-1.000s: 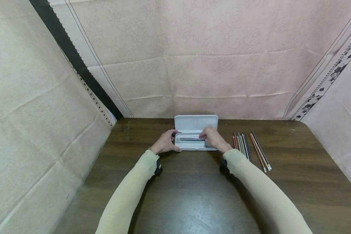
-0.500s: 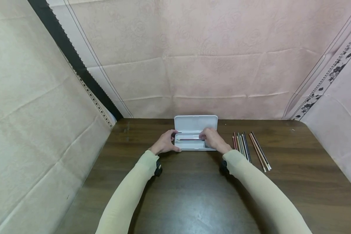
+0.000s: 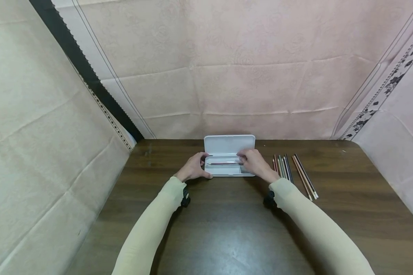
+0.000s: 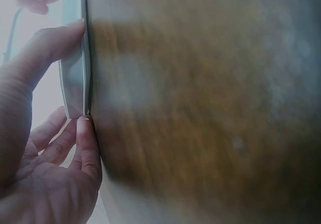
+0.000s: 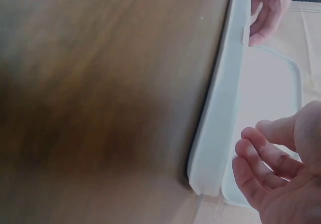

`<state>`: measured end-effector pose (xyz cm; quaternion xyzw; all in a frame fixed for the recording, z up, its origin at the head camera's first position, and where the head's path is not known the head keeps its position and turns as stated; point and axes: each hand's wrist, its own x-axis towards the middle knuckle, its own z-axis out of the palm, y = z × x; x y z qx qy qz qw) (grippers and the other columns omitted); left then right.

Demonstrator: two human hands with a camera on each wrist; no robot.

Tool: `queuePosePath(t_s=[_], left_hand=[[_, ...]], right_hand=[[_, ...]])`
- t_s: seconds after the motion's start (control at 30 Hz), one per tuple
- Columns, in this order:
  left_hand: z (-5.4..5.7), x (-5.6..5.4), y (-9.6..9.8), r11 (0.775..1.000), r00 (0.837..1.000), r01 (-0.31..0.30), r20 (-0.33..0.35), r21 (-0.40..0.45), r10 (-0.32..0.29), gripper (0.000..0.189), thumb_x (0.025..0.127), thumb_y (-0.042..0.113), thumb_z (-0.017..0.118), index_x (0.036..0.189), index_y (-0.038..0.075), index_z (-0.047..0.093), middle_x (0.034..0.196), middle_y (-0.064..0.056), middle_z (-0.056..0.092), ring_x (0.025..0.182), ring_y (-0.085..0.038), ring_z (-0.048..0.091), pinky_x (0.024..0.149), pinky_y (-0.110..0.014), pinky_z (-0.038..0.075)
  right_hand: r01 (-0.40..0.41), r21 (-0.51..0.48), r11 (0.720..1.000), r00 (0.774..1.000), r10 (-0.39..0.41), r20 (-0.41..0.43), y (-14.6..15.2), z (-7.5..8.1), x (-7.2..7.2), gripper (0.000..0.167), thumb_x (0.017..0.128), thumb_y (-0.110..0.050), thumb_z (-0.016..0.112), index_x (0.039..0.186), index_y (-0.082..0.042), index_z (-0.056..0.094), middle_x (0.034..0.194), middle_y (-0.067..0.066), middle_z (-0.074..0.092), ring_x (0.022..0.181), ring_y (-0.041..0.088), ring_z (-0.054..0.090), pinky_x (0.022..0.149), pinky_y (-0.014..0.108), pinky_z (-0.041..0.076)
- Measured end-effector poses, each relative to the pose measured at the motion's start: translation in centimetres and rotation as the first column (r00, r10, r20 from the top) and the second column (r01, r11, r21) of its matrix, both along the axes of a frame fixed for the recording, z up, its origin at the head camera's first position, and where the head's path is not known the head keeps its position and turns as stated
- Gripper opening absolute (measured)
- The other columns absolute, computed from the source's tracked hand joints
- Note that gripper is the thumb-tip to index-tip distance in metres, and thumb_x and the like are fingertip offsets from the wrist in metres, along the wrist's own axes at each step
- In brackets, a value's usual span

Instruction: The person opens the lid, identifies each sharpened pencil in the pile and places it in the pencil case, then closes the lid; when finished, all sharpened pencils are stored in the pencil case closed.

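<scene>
A white pencil case (image 3: 229, 143) stands with its lid raised near the table's far edge. My left hand (image 3: 194, 167) grips its left end; in the left wrist view the thumb lies along the case's front wall (image 4: 75, 86) and the fingertips touch its end. Inside the case a thin dark pencil (image 3: 223, 164) lies lengthwise. Over the right part of the case is my right hand (image 3: 255, 162). In the right wrist view its loosely bent fingers (image 5: 246, 169) show nothing between them and the thumb, above the case's side wall (image 5: 220, 118).
To the right of the case, several coloured pencils (image 3: 283, 168) lie side by side on the brown wooden table (image 3: 223, 225). A separate small group of pencils (image 3: 305, 177) lies just right of them. Pale cloth (image 3: 247, 76) hangs behind the table and along both sides.
My right hand has lifted slightly and shifted right from inside the case, leaving the dark pencil lying there. My left hand keeps its grip on the case's left end.
</scene>
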<state>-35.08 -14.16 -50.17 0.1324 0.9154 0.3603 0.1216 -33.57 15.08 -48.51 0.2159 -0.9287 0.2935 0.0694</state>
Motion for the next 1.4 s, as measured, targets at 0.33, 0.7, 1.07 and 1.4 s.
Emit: queuePosePath(t_s=[0.33,0.7,1.07,1.4], left_hand=[[-0.5,0.0,-0.1,1.0,1.0,0.008,0.012,0.001,-0.008,0.091,0.082,0.024,0.097,0.158,0.013,0.049,0.159,-0.017,0.055,0.141,-0.035,0.059,0.12,-0.053,0.051],[-0.6,0.3,-0.1,1.0,1.0,0.002,0.006,0.002,-0.002,0.09,0.081,0.023,0.097,0.158,0.014,0.049,0.159,-0.017,0.056,0.141,-0.036,0.06,0.119,-0.054,0.051],[-0.5,0.3,-0.1,1.0,1.0,0.003,0.002,-0.005,-0.003,0.089,0.082,0.025,0.097,0.158,0.014,0.05,0.157,-0.017,0.057,0.14,-0.035,0.06,0.119,-0.054,0.051],[-0.1,0.0,0.0,1.0,1.0,0.007,-0.008,-0.014,-0.007,0.09,0.082,0.025,0.097,0.158,0.014,0.049,0.157,-0.017,0.057,0.14,-0.035,0.06,0.119,-0.053,0.051]], right_hand=[[0.05,-0.042,0.998,0.998,-0.051,-0.026,2.3,1.0,1.8,0.024,0.104,-0.003,0.068,0.125,0.007,0.076,0.111,0.023,0.078,0.092,0.031,0.072,0.085,0.049,0.064],[0.126,-0.077,0.989,0.99,-0.13,-0.048,4.4,1.3,3.8,0.024,0.103,-0.005,0.071,0.123,0.006,0.077,0.106,0.022,0.078,0.089,0.03,0.07,0.081,0.048,0.061],[0.181,-0.085,0.98,0.984,-0.18,0.019,6.1,2.2,5.8,0.031,0.102,-0.006,0.071,0.131,0.007,0.072,0.114,0.026,0.078,0.1,0.04,0.077,0.087,0.056,0.064],[0.252,0.002,0.968,0.966,-0.251,0.068,7.5,2.9,7.5,0.033,0.099,-0.007,0.076,0.128,0.008,0.073,0.11,0.028,0.079,0.091,0.037,0.075,0.078,0.051,0.063]])
